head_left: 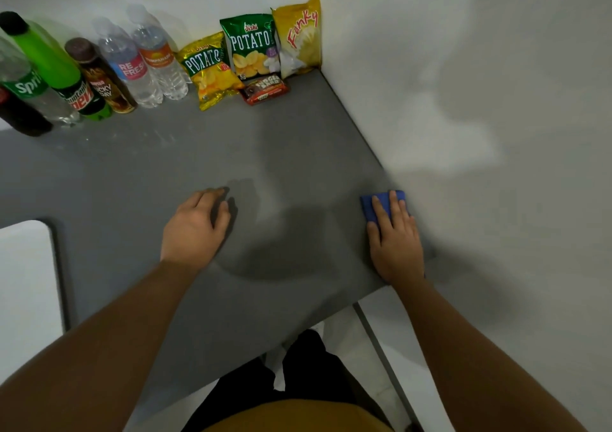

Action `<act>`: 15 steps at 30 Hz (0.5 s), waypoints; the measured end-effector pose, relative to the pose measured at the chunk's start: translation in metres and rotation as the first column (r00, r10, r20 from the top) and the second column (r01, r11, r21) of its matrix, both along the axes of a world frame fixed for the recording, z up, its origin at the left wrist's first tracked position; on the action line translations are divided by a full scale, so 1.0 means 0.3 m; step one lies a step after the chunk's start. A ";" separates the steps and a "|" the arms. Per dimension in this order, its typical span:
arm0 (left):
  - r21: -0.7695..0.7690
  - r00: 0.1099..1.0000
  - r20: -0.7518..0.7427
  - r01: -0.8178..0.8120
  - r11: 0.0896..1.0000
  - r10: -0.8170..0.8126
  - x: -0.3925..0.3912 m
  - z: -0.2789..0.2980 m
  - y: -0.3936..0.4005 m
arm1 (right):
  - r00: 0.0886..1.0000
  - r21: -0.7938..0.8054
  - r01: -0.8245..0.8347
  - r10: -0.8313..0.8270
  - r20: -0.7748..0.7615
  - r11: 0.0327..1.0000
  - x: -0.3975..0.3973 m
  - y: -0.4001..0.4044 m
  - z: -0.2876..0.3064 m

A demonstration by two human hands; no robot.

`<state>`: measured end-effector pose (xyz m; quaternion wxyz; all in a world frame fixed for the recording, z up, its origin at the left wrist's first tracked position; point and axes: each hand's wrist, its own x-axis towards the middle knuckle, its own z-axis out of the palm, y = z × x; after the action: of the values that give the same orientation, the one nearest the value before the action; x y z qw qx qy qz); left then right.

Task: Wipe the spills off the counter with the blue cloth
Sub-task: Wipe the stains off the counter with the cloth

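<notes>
The blue cloth (371,204) lies flat on the grey counter (139,180) at its right edge, close to the white wall. My right hand (394,236) presses down on it with fingers spread, covering most of it; only its far and left parts show. My left hand (195,226) rests palm down on the counter's middle, fingers loosely curled, holding nothing. I cannot make out any spill on the surface; only shadows and faint sheen show.
Several drink bottles (109,67) stand along the back wall at left. Beside them are chip bags (251,47) and a small chocolate bar pack (265,91). A white board (26,286) lies at the counter's left. The counter's front edge is near my body.
</notes>
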<state>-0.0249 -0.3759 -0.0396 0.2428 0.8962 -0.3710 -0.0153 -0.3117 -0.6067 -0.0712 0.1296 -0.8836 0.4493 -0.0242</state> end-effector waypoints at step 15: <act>-0.028 0.996 -0.012 -0.087 0.996 0.087 0.019 0.031 0.021 | 0.958 0.022 -0.287 0.287 -0.005 0.958 0.236 0.552 -0.053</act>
<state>-0.0191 -0.3696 -0.0304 0.2581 0.9079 -0.3304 -0.0044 -0.2409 -0.4412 -0.0871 0.1391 -0.9382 0.3169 0.0031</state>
